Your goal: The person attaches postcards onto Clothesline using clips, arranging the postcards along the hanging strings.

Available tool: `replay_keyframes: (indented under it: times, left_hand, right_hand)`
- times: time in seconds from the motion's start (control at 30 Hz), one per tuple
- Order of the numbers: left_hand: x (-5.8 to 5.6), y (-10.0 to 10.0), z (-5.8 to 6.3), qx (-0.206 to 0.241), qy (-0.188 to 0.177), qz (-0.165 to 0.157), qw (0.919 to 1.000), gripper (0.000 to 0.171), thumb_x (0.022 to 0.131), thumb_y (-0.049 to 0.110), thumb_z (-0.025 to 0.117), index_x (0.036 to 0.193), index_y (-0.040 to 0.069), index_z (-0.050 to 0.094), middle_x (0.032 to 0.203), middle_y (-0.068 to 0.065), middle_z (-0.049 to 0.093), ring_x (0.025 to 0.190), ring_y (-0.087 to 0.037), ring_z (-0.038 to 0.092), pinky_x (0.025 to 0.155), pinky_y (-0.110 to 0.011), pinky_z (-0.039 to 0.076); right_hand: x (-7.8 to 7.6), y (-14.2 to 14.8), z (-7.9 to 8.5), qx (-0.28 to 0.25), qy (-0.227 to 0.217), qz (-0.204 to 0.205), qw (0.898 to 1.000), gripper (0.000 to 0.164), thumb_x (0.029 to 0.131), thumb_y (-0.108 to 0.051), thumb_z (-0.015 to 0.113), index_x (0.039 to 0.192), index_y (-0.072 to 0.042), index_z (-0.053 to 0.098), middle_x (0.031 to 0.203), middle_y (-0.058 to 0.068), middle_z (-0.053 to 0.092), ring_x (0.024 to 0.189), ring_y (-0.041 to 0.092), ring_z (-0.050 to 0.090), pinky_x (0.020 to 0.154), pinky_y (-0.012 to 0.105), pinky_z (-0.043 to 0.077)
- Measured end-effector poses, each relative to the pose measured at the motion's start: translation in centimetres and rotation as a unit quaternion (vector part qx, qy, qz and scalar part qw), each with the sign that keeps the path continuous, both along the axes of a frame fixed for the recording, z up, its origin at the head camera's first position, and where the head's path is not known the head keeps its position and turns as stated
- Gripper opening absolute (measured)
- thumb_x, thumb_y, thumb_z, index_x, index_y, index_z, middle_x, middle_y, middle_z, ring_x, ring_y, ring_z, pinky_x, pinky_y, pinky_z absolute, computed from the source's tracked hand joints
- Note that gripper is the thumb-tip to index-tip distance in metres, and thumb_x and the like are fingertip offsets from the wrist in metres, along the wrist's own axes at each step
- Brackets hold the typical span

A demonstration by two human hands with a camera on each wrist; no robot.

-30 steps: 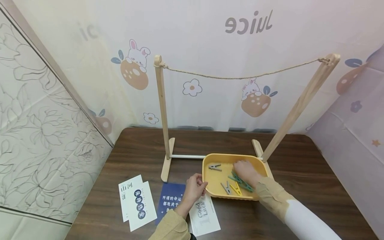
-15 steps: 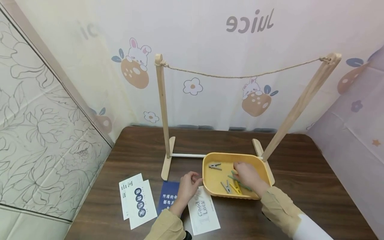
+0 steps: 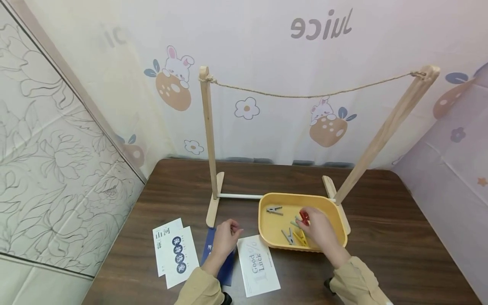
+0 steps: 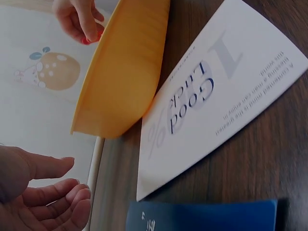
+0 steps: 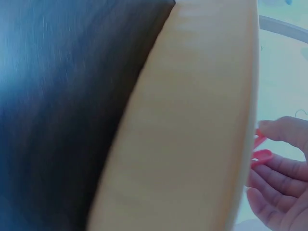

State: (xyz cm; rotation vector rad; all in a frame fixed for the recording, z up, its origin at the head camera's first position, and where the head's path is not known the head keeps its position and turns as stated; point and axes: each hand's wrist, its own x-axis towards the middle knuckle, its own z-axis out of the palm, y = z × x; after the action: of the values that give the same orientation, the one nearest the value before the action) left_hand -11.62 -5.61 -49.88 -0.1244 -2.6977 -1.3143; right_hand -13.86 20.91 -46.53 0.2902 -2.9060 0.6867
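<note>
Dark brown wood grain is seen all over the table top [image 3: 396, 254], which is reached over by two arms in tan sleeves [image 3: 202, 288]. On the near side, a white rectangular paper card printed "Good Luck" [image 3: 260, 267] is laid flat. To its left, a navy blue card with white characters [image 3: 227, 271] is partly covered from sight by the left hand [image 3: 225, 239]. That hand is held above it with fingers loosely bent and thumb apart; nothing is gripped. Further left, a white card with dark round characters [image 3: 181, 260] is overlapped onto another white card [image 3: 160, 252].

Beyond, a yellow rounded plastic tray [image 3: 273, 228] is reached into by the right hand [image 3: 319, 228], in which a red plastic clothespin [image 3: 304, 217] is pinched by thumb and fingers. Within the tray, a yellow clothespin [image 3: 301, 239] is placed beside a blue-grey clothespin [image 3: 289, 237]; a green clothespin [image 3: 296, 222] is mostly hidden by the right hand, and a grey clothespin [image 3: 274, 210] is left near the far left corner.

Behind, a thin twisted rope [image 3: 305, 97] is tied between two pale wooden posts [image 3: 210, 135]. Farthest back, a pale curtain [image 3: 244, 46] is printed with rabbits and fruit.
</note>
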Motion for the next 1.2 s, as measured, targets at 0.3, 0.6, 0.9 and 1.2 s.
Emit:
replay_keyframes:
  times: [0.3,0.6,0.9,1.2]
  left_hand:
    - [1.1,-2.0,-0.1,-0.085,-0.020,0.053,0.9947,0.017,0.072,0.006,0.071,0.082,-0.002,0.059,0.066,-0.003,0.051,0.057,-0.012,0.047,0.051,-0.027,0.040]
    - [2.2,-4.4,-0.1,-0.153,-0.045,0.090,0.9831,0.027,0.068,0.009,0.074,0.083,-0.005,0.056,0.071,-0.010,0.052,0.065,-0.024,0.054,0.058,-0.038,0.045]
    - [3.2,-4.9,-0.6,-0.200,-0.071,0.100,0.9721,0.050,0.063,0.016,0.079,0.093,-0.016,0.054,0.081,-0.020,0.051,0.077,-0.032,0.054,0.069,-0.042,0.046]
    - [3.8,-4.8,-1.4,-0.229,-0.093,0.115,0.9621,0.064,0.052,0.026,0.084,0.087,-0.017,0.053,0.074,-0.016,0.045,0.067,-0.027,0.046,0.059,-0.040,0.042]
  right_hand:
    - [1.6,-0.7,-1.8,-0.115,0.074,-0.059,0.989,0.027,0.069,-0.014,0.075,0.089,-0.002,0.061,0.078,0.006,0.060,0.072,0.021,0.058,0.062,0.038,0.048]
    - [2.7,-1.4,-2.7,-0.215,0.135,-0.098,0.962,0.029,0.067,-0.009,0.077,0.089,-0.002,0.061,0.078,0.006,0.062,0.067,0.021,0.059,0.059,0.031,0.048]
    - [2.3,-0.8,-9.0,-0.329,0.188,-0.089,0.921,0.031,0.070,-0.013,0.076,0.096,-0.009,0.061,0.082,0.004,0.062,0.070,0.008,0.058,0.060,0.015,0.045]
    - [2.2,-0.9,-12.1,-0.410,0.190,-0.096,0.887,0.032,0.071,-0.012,0.074,0.100,-0.018,0.061,0.086,-0.001,0.063,0.076,0.016,0.059,0.062,0.018,0.046]
